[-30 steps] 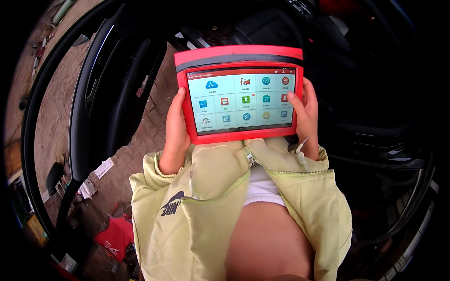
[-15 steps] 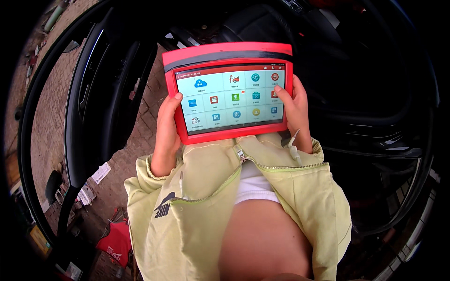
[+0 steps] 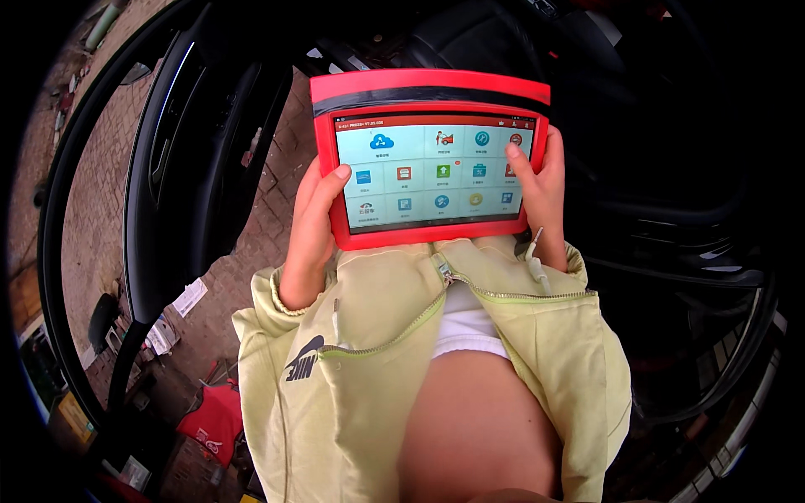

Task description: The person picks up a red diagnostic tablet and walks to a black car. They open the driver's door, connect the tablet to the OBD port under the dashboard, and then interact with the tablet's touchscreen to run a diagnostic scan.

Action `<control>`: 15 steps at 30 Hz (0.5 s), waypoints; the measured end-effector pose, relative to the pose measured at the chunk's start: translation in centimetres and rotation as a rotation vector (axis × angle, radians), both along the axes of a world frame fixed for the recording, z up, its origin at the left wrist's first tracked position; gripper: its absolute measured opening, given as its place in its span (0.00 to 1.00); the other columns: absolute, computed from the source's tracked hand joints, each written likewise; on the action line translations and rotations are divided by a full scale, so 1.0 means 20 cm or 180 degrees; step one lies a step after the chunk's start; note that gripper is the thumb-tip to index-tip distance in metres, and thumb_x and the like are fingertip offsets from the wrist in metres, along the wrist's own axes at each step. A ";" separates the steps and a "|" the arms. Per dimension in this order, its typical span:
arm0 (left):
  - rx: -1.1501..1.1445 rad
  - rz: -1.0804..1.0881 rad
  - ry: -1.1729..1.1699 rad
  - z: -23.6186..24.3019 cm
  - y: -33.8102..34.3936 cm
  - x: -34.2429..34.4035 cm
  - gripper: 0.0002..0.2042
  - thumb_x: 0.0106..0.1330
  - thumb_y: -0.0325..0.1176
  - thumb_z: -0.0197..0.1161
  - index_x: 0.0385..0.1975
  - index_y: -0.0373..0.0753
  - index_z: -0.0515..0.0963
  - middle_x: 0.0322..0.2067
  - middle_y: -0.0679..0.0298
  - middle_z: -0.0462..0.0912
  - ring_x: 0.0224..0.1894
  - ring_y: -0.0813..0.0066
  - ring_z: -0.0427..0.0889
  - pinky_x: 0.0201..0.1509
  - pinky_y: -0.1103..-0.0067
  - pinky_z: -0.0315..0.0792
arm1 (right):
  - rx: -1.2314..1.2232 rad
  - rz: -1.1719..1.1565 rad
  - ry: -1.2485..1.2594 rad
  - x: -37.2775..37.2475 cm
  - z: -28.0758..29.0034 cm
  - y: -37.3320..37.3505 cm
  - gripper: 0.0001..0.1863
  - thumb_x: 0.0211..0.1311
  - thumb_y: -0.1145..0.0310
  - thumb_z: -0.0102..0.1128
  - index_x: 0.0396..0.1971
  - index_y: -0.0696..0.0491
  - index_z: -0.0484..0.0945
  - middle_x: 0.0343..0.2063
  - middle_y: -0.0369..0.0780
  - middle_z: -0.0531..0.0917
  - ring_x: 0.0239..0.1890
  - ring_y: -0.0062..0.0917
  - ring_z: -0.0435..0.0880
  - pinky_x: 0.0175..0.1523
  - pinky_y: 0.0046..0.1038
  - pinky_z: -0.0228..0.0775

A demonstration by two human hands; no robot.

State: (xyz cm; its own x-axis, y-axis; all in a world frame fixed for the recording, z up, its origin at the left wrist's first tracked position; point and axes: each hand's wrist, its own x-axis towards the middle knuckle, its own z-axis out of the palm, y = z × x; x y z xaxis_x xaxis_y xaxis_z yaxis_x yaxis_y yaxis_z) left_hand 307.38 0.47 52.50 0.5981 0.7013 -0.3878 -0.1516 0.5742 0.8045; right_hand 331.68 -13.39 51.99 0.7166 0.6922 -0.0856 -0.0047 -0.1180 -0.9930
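A tablet in a red case (image 3: 429, 92), with a dark band along its top and a lit grid of app icons on its screen, is held over my lap. My left hand (image 3: 314, 218) grips its left side, the thumb lying over the screen's left edge. My right hand (image 3: 543, 197) grips the right side, its thumb at a round red icon in the upper right of the screen. My pale yellow-green zip jacket (image 3: 352, 302) hangs open, with a white drawcord end beside my right wrist.
An open car door (image 3: 189, 184) stands at left, with paving (image 3: 268, 159) beyond it, where papers (image 3: 190, 298) and a red cloth (image 3: 210, 423) lie. A black car seat (image 3: 428, 38) is ahead, and dark car interior fills the right.
The tablet and both hands shifted left, then back right and slightly up in the view. My right thumb is higher on the screen and my left thumb reaches a little further over its edge.
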 end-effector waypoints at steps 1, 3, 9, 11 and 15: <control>0.0083 -0.0040 -0.0001 0.01 0.00 0.00 0.23 0.68 0.36 0.55 0.60 0.30 0.65 0.54 0.56 0.76 0.56 0.71 0.75 0.60 0.75 0.67 | -0.0020 -0.0049 -0.0173 0.00 -0.01 0.00 0.26 0.58 0.67 0.69 0.51 0.59 0.66 0.39 0.40 0.82 0.38 0.18 0.80 0.43 0.22 0.73; 0.0256 -0.0085 0.0005 0.05 -0.02 0.00 0.24 0.68 0.36 0.56 0.61 0.30 0.64 0.55 0.56 0.75 0.56 0.70 0.74 0.61 0.75 0.66 | -0.0063 -0.0113 -0.0549 -0.02 -0.01 0.02 0.29 0.56 0.67 0.71 0.52 0.59 0.64 0.39 0.41 0.81 0.37 0.19 0.80 0.44 0.22 0.74; 0.0642 -0.0112 0.0091 0.08 -0.06 -0.02 0.25 0.68 0.35 0.56 0.61 0.30 0.64 0.55 0.55 0.75 0.56 0.70 0.74 0.61 0.75 0.66 | 0.0047 0.0008 -0.0477 -0.02 0.00 -0.01 0.21 0.67 0.62 0.56 0.52 0.58 0.64 0.42 0.40 0.79 0.41 0.19 0.78 0.49 0.22 0.71; 0.0558 -0.0111 0.0043 0.09 -0.06 -0.01 0.24 0.68 0.36 0.55 0.60 0.30 0.65 0.54 0.56 0.75 0.55 0.71 0.75 0.60 0.75 0.66 | 0.0376 0.0074 -0.0059 0.01 -0.03 -0.04 0.19 0.72 0.58 0.46 0.51 0.58 0.65 0.42 0.38 0.78 0.43 0.18 0.77 0.51 0.22 0.69; 0.0279 -0.0015 0.0043 0.07 -0.05 0.00 0.23 0.69 0.38 0.55 0.59 0.30 0.67 0.52 0.56 0.77 0.54 0.72 0.75 0.59 0.76 0.67 | 0.0563 0.0097 0.0124 0.01 -0.05 -0.04 0.22 0.76 0.54 0.32 0.50 0.57 0.67 0.42 0.37 0.77 0.44 0.17 0.74 0.52 0.21 0.65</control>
